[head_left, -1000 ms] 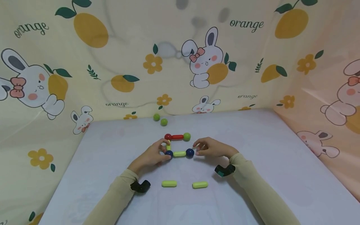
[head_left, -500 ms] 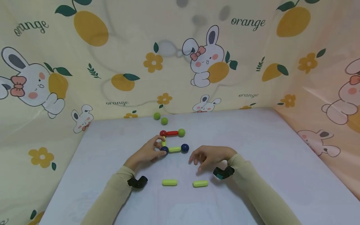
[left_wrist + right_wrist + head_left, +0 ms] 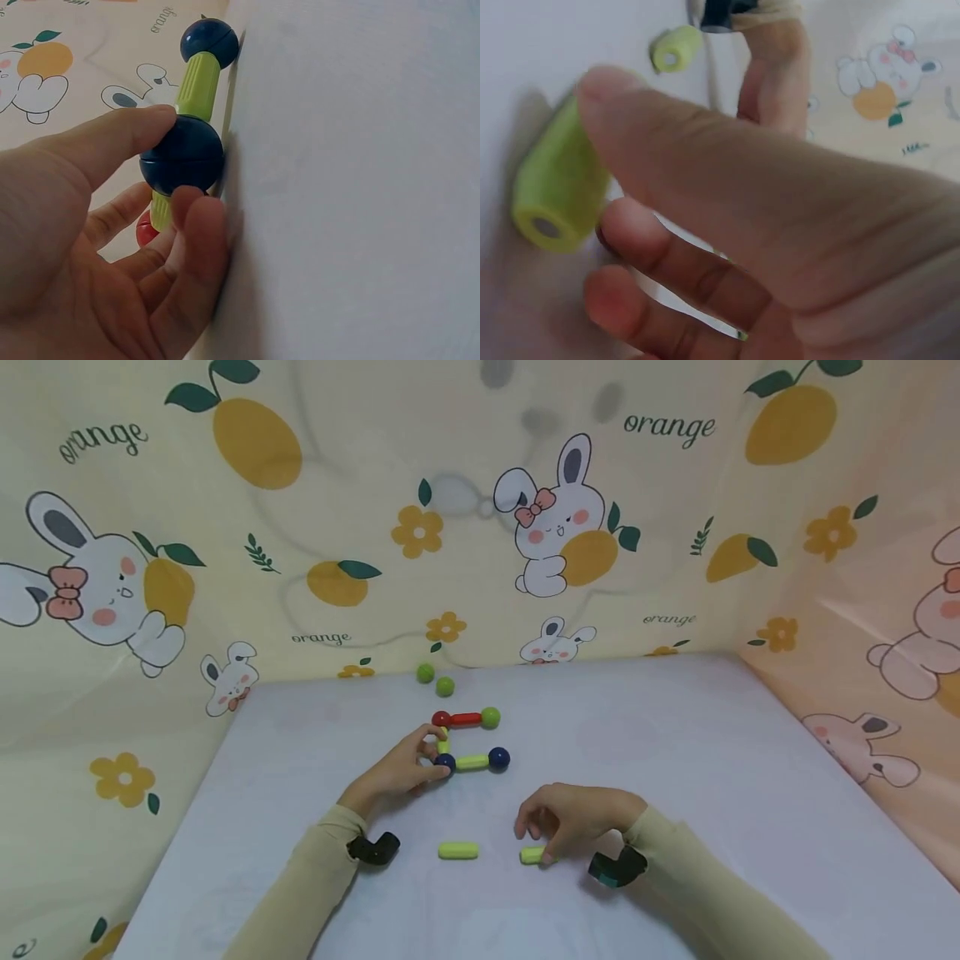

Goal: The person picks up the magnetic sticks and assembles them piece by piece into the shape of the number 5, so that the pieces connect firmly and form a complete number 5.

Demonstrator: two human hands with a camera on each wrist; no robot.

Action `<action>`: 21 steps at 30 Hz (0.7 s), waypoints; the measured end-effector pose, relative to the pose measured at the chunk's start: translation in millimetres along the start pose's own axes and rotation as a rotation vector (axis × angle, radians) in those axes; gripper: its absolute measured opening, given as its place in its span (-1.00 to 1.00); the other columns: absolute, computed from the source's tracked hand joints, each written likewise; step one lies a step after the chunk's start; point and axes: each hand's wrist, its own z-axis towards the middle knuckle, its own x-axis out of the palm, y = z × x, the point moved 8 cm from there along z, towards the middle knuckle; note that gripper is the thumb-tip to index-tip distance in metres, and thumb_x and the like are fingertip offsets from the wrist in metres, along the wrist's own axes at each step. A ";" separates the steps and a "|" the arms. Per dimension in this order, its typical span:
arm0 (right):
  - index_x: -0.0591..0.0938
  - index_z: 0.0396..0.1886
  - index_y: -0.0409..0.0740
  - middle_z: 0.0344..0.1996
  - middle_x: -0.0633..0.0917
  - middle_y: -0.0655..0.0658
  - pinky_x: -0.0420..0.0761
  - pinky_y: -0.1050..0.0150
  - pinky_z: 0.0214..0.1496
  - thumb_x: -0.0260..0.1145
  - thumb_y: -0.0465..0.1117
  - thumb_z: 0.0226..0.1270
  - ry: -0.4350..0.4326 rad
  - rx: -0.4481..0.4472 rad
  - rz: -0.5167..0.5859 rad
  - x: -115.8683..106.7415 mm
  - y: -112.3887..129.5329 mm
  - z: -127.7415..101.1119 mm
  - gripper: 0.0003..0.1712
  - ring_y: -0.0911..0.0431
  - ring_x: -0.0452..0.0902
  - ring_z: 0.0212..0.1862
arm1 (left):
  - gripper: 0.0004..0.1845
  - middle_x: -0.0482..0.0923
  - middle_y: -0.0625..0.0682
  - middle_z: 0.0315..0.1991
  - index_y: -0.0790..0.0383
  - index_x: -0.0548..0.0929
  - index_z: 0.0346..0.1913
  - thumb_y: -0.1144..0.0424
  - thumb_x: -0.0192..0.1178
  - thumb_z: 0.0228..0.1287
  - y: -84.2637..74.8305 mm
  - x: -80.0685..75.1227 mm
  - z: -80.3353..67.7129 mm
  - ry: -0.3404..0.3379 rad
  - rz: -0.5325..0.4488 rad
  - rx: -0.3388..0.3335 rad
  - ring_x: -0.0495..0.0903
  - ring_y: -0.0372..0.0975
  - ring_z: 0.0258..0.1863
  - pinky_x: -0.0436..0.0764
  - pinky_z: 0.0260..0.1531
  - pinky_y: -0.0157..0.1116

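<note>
Hand (image 3: 577, 818), right, arched at green rod (image 3: 531, 856), thumb (image 3: 652, 124) over one end

L grip (image 3: 399, 768) farther fwd, pinching; R grip (image 3: 581, 818) closer in, fingers (image 3: 682, 259) bent.

My right hand (image 3: 581, 814), beside the right-end navy ball (image 3: 498, 758) a second ago, has dropped back toward me across the white tabletop (image 3: 637, 718) to the nearer, right-hand yellow-green rod (image 3: 531, 856). My thumb (image 3: 630, 105) now overlaps the right part of that rod, in full view half a second earlier. My left hand (image 3: 397, 772) has edged left and away from me over the same second; the joined ball-and-rod chain (image 3: 472, 762) has gone with it, turned slightly and lying farther from that rod. My head view has drifted too: the bunny-print backdrop (image 3: 360, 468) sits a touch farther right.
</note>
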 end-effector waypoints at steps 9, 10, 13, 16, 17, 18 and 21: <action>0.72 -0.27 -0.04 -0.48 0.60 0.16 0.53 0.48 -0.26 0.53 -0.35 0.11 -0.052 -0.074 -0.082 4.0 9.1 1.5 -0.79 0.38 0.46 -0.39 | -0.46 0.52 0.13 -0.07 0.01 0.34 0.27 0.26 0.34 0.33 1.0 -1.1 0.6 -0.001 -0.004 0.005 0.45 -0.24 -0.63 0.51 -0.60 -0.38; 0.73 -0.25 -0.05 -0.46 0.61 0.16 0.54 0.48 -0.25 0.52 -0.34 0.13 -0.068 -0.074 -0.082 2.8 9.7 2.4 -0.80 0.38 0.47 -0.39 | -0.46 0.52 0.13 -0.08 0.01 0.34 0.27 0.26 0.34 0.34 1.0 -0.8 0.6 0.001 -0.002 0.005 0.45 -0.24 -0.63 0.51 -0.60 -0.38; 0.74 -0.20 -0.09 -0.42 0.66 0.12 0.56 0.45 -0.26 0.49 -0.32 0.18 -0.139 -0.065 -0.071 -3.7 9.3 5.2 -0.82 0.35 0.50 -0.39 | -0.47 0.52 0.13 -0.08 0.01 0.33 0.27 0.26 0.33 0.34 1.4 -0.1 0.4 0.005 0.003 0.001 0.44 -0.24 -0.63 0.51 -0.59 -0.38; 0.74 -0.18 -0.11 -0.37 0.69 0.07 0.57 0.42 -0.28 0.45 -0.30 0.21 -0.219 -0.034 -0.057 -11.1 6.0 8.2 -0.83 0.30 0.52 -0.38 | -0.47 0.53 0.13 -0.07 0.02 0.33 0.28 0.26 0.33 0.34 1.2 0.4 0.1 0.005 0.009 -0.001 0.45 -0.24 -0.62 0.50 -0.59 -0.38; 0.74 -0.18 -0.12 -0.37 0.69 0.05 0.57 0.41 -0.29 0.43 -0.30 0.22 -0.241 -0.026 -0.052 -13.5 4.8 9.4 -0.84 0.28 0.52 -0.37 | -0.47 0.53 0.13 -0.07 0.02 0.33 0.27 0.26 0.33 0.34 1.2 0.3 -0.1 0.002 0.008 -0.003 0.45 -0.23 -0.61 0.50 -0.59 -0.38; 0.74 -0.18 -0.13 -0.36 0.69 0.03 0.57 0.41 -0.30 0.42 -0.29 0.23 -0.261 -0.017 -0.042 -15.4 3.6 10.7 -0.85 0.26 0.52 -0.37 | -0.46 0.53 0.13 -0.07 0.02 0.33 0.28 0.26 0.33 0.34 1.0 0.2 -0.1 0.000 0.007 -0.004 0.46 -0.23 -0.61 0.50 -0.59 -0.38; 0.74 -0.20 -0.14 -0.38 0.69 0.02 0.56 0.40 -0.35 0.41 -0.26 0.27 -0.305 0.014 -0.014 -19.2 -1.2 14.9 -0.88 0.22 0.52 -0.38 | -0.46 0.54 0.13 -0.08 0.02 0.33 0.28 0.26 0.33 0.34 0.1 -0.1 -0.2 -0.006 0.016 -0.002 0.46 -0.22 -0.61 0.50 -0.60 -0.38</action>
